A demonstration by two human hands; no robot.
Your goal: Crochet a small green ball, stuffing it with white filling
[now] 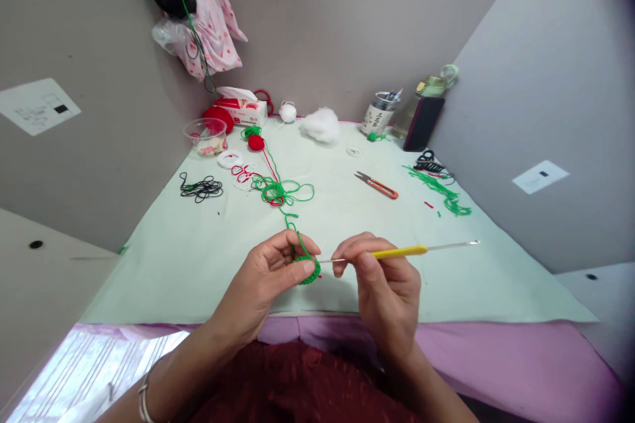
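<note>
A seated person works a small green crocheted round (309, 272) just above the near edge of a pale green surface (327, 218). The left hand (278, 271) pinches the round between thumb and fingers, with green yarn (298, 232) running up from it. The right hand (389, 281) grips the yellow-handled hook (401, 252), its fingers closed around the handle and thin shaft; one metal end points to 9 o'clock and meets the round's edge, the other points to 3 o'clock.

From the round, a loose tangle of green and red yarn (282, 192) spreads between 11 and 12 o'clock and black yarn (201, 188) lies coiled at 10 o'clock. Orange-handled snips (381, 189) rest at 1 o'clock, cut green strands (441, 193) at 2 o'clock. White stuffing (321, 126) sits at 12 o'clock by the wall, a tissue box (245, 112) at 11 o'clock and a dark phone (424, 123) stands propped farther out at 1 o'clock.
</note>
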